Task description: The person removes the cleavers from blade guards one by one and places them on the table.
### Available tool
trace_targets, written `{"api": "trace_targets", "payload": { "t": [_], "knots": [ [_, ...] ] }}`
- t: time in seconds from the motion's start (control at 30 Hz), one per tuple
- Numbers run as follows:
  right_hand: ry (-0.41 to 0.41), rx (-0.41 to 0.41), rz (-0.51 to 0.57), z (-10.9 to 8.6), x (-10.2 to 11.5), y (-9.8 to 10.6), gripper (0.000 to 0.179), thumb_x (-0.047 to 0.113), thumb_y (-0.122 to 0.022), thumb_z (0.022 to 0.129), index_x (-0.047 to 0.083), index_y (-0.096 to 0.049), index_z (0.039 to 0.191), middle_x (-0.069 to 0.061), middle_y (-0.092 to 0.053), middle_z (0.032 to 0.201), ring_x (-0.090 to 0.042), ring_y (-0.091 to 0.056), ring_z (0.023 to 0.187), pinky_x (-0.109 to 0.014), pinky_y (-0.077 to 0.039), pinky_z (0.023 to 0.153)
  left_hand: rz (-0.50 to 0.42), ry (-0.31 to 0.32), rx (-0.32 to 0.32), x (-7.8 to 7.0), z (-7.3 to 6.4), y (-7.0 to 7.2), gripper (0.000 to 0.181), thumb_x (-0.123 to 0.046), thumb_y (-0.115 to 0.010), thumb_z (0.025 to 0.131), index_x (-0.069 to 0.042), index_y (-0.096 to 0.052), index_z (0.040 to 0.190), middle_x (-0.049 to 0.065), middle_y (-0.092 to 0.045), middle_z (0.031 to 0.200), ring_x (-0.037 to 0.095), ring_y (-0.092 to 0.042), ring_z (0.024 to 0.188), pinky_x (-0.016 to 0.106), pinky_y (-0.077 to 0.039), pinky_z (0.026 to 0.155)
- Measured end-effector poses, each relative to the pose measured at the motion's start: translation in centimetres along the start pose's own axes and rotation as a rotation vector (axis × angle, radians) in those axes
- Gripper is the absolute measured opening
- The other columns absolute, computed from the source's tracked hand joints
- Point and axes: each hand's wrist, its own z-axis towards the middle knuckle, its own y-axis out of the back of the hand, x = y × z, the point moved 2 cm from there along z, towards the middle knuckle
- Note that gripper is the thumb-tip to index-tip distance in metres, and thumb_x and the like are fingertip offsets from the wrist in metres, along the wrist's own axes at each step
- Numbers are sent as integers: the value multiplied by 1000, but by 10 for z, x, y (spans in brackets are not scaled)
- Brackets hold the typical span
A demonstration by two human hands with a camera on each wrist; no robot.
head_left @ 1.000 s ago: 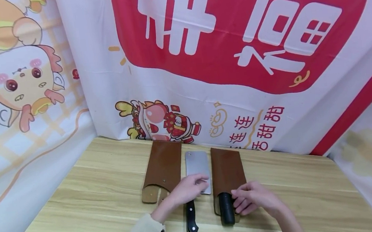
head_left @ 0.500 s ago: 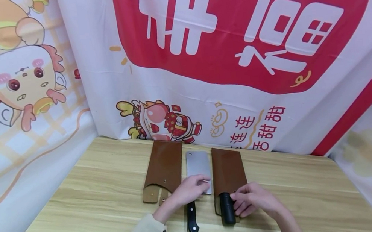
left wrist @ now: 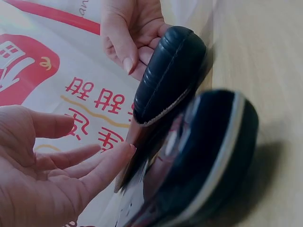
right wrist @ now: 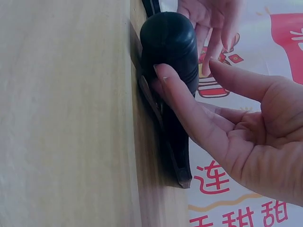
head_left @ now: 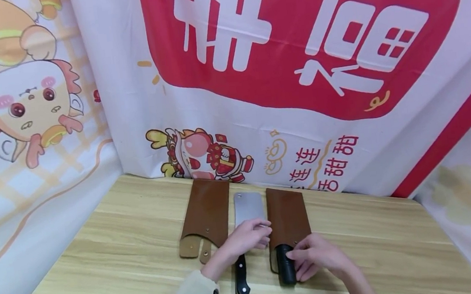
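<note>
Where a black, ribbed handle (head_left: 285, 268) juts from the near mouth of a flat brown leather sheath (head_left: 287, 215), the right hand (head_left: 316, 256) stands at its right side, fingers lightly bent with their tips against or just beside it, the thumb held apart in both wrist views. Just left of that sheath lies a steel cleaver (head_left: 248, 205) with a rectangular blade and a black riveted grip (head_left: 241, 275); over the blade is the left hand (head_left: 247, 237), relaxed, thumb and fingers apart, its fingertips near the sheath's left edge, though whether they touch I cannot tell. Farther left lies a second brown leather sheath (head_left: 207, 207), its strap (head_left: 205, 253) toward the person. All rest on a pale wood-grain tabletop (head_left: 135, 258). Behind hangs a white printed cloth (head_left: 127, 105), its writing tilted in the head view: large white characters on a red panel (head_left: 280, 82), the right one reading 福, and below them smaller red characters, among them 甜甜 (head_left: 345, 146) and 连连 (head_left: 308, 155), others cut off at the table edge.
</note>
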Motion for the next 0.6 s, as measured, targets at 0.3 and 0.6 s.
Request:
{"api": "trace_targets", "payload": {
  "t": [0.3, 0.6],
  "knots": [
    [-20, -39, -44, 1, 3, -8, 20, 11, -75, 93, -7, -69, 86, -13, -70, 74, -22, -70, 62, -41, -64, 61, -93, 61, -40, 5, 8, -5, 41, -17, -60, 105, 9, -54, 136, 26, -68, 118, 39, -71, 104, 46, -62, 83],
    [-77, -68, -95, 0, 5, -16, 27, 10, -81, 90, -3, -57, 89, -14, -65, 80, -27, -72, 64, -43, -64, 61, -125, 161, -57, 5, 14, -9, 54, -22, -63, 104, 12, -46, 143, 29, -62, 124, 38, -69, 106, 43, -62, 83]
  ]
}}
